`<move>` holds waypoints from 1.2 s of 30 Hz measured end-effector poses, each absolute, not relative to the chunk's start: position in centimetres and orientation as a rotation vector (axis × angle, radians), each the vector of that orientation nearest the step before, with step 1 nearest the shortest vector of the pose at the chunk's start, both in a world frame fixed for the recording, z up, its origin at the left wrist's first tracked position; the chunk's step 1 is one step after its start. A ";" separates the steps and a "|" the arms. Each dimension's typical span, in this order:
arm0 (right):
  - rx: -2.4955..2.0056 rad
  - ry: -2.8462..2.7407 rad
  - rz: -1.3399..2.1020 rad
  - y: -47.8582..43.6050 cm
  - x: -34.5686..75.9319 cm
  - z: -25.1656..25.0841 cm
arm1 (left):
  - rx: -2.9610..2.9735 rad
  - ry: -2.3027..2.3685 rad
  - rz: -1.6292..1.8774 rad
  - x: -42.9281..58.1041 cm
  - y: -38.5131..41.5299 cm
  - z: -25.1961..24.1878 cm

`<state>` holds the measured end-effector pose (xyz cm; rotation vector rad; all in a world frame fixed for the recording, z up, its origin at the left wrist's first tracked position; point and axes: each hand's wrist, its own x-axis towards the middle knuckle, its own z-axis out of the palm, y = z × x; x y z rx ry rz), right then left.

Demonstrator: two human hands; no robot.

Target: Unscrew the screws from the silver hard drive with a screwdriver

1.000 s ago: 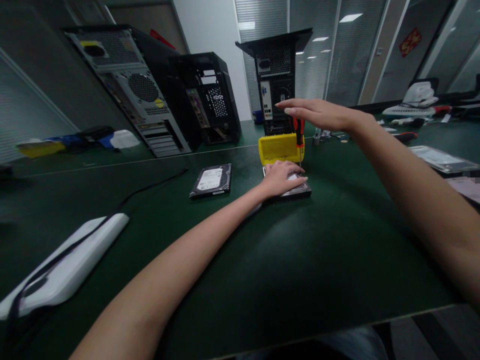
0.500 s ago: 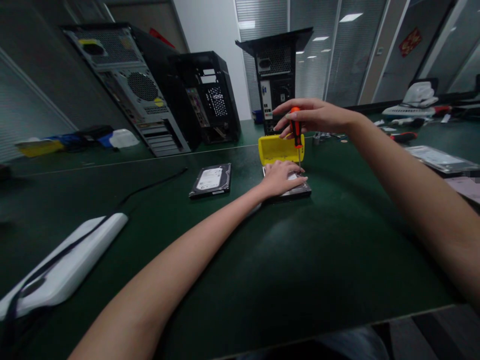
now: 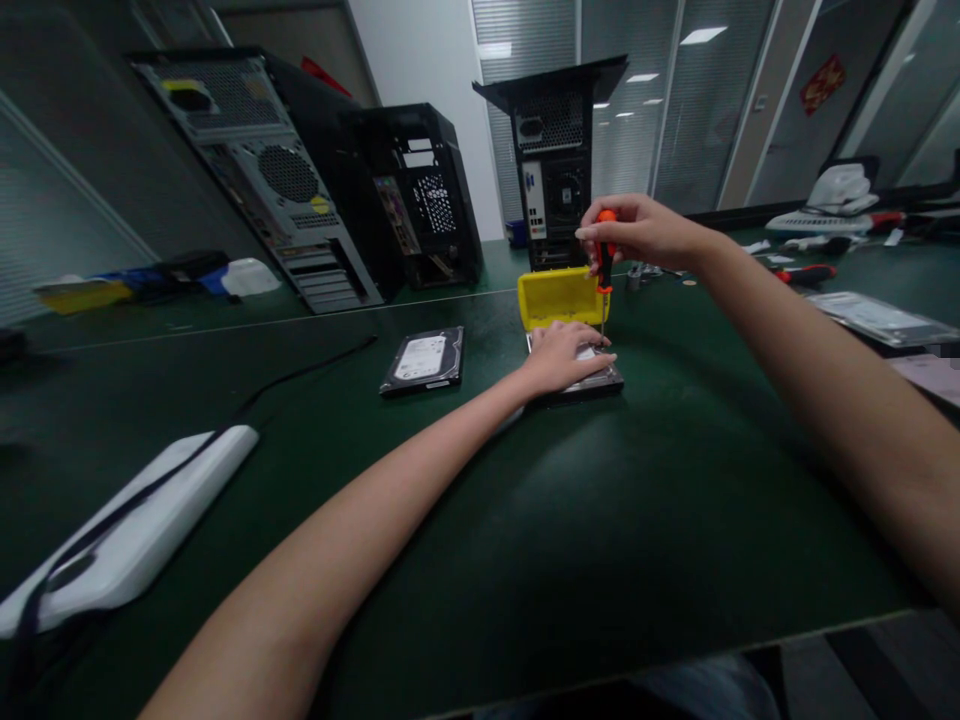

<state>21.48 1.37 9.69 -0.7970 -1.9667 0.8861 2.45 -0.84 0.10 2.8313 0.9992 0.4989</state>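
Observation:
My left hand [image 3: 561, 357] lies flat across the top of a hard drive [image 3: 592, 385], with its fingers spread and much of the drive covered. An orange and black screwdriver [image 3: 605, 255] stands nearly upright, its tip down at the drive's far right part; the exact contact point is too small to make out. Closed around the screwdriver's handle near the top is my right hand [image 3: 637, 232]. Just behind the drive sits an open yellow case [image 3: 555, 298]. A second hard drive [image 3: 424, 360] with a white label rests to the left.
Computer towers [image 3: 292, 180] stand at the back, among them an opened black case [image 3: 424, 200] and another tower [image 3: 553, 175]. On the left lies a white device [image 3: 142, 520] with a dark strap. Another drive [image 3: 877, 315] and a red-black tool [image 3: 806, 274] lie at right.
My right hand's fingers have drawn in from stretched out to closed around the screwdriver handle. The handle has shifted slightly right. My left hand stays on the drive.

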 end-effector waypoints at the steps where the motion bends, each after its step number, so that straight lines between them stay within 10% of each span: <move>1: -0.792 -1.962 0.888 1.4 21.5 9.6 | 2.830 0.999 0.500 2.5 -0.9 0.1; 36: -0.734 -1.946 1.015 0.7 20.2 9.7 | 2.840 1.023 0.499 2.5 -0.7 0.0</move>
